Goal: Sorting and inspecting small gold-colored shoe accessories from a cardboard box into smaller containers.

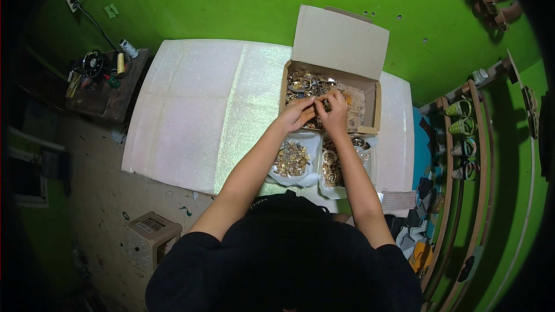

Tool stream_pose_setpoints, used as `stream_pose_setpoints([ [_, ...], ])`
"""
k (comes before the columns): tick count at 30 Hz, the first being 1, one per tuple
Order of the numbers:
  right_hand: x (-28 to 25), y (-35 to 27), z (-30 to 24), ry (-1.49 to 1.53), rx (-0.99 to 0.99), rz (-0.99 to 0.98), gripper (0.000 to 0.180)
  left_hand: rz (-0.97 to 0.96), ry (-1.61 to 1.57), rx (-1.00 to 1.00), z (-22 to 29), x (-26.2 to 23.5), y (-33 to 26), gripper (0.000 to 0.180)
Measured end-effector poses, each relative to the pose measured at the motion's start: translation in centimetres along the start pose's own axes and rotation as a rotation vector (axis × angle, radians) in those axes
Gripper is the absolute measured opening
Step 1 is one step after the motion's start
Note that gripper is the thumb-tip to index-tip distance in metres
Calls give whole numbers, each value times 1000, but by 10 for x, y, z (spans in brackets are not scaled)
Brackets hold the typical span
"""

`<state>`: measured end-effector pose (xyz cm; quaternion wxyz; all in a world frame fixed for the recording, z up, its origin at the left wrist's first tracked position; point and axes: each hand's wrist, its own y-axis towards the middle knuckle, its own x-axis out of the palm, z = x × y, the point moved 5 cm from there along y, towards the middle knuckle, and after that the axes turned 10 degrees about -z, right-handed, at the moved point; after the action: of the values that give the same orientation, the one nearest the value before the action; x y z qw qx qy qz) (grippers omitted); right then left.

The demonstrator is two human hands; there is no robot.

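Note:
Both my hands are held together over an open cardboard box (377,110), its lid raised at the back. Inside the box lies a jumble of gold and silver metal pieces (309,81), some of them shaped like buckles. My left hand (296,114) has its fingers drawn together, meeting those of my right hand (333,112), which pinch. Whatever sits between the fingertips is too small to make out. Nearer to me stand two containers lined with white plastic. The left one holds small gold and silver metal bits (291,159); larger buckle-like pieces (331,169) fill the right one, partly behind my right forearm.
A shiny white cloth (185,115) covers the table, which stands against a green wall. At far left is a small table with a dark machine (93,65) and thread spools (128,49). A stool (153,228) stands on the floor; a wooden rack (480,138) with sandals is at right.

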<state>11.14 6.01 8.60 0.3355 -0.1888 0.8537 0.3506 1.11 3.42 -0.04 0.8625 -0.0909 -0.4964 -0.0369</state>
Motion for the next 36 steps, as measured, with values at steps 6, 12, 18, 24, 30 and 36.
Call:
stream_pose_setpoints([
  [6,-1,5,2,104,18,-52,12,-16,3,-27,-1,-6,2,19],
  [12,-5,7,2,156,-26,-87,14,-33,15,-59,-1,-3,1,20],
  [18,-4,4,1,168,11,-71,11,-21,5,-57,-4,-7,3,21],
  [24,-8,3,-4,157,52,-76,9,-36,-75,-84,-5,-10,7,34],
  [30,2,-18,-28,326,55,-589,12,-70,-165,-71,4,4,1,59],
  [36,3,-21,-23,125,97,-616,15,-91,-169,-67,4,8,1,66],
])
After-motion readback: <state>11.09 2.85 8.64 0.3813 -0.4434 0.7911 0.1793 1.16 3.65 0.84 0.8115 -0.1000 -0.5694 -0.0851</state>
